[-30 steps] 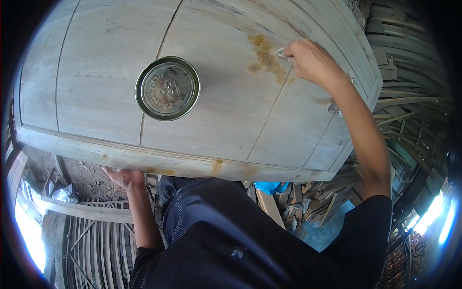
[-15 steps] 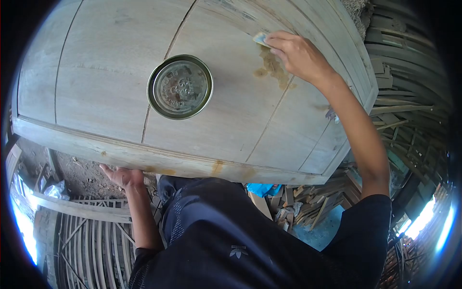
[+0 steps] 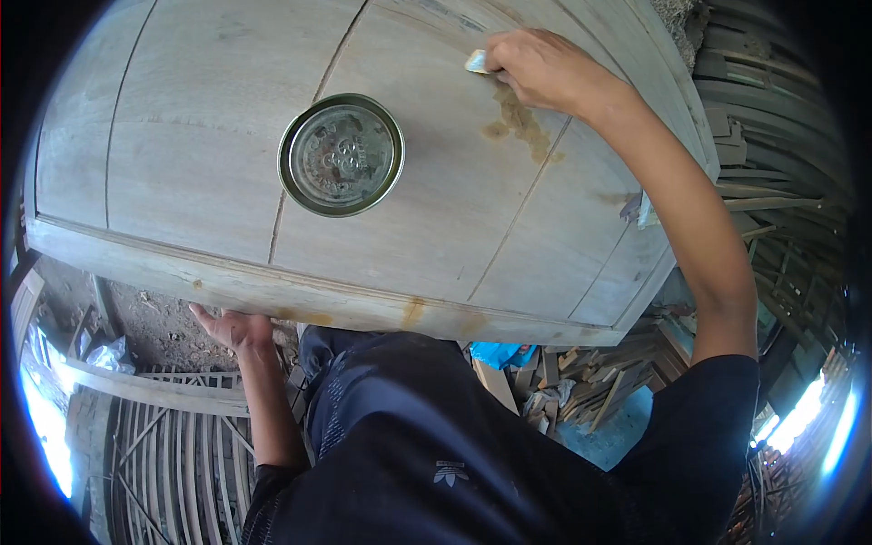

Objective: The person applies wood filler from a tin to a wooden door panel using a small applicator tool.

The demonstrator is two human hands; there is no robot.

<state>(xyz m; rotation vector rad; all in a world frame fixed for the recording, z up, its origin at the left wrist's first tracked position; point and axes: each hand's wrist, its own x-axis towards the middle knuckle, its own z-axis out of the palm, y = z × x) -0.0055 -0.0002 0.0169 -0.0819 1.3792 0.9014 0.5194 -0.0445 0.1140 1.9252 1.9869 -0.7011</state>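
My right hand [image 3: 536, 65] pinches a small pale scraper [image 3: 476, 62] against the wooden panel [image 3: 409, 209], near its far side. Just below that hand, a wet brown smear [image 3: 525, 127] spreads over the wood. A round metal tin [image 3: 341, 155] stands on the panel, left of the smear. At the panel's near edge, my left hand [image 3: 234, 329] is palm up with its fingers partly hidden under the rim; the thumb and palm show, spread apart, with nothing seen in them.
Slatted wooden frames [image 3: 182, 454] lie at lower left. Wood offcuts [image 3: 609, 381] and a blue bag [image 3: 500, 353] are below the panel. Stacked curved wooden pieces [image 3: 772, 91] fill the right side. A crumpled cloth or scrap [image 3: 630, 207] lies by the panel's right end.
My right hand has moved slightly up and left with the scraper, and the forearm has swung outward. My left hand stays at the near edge.
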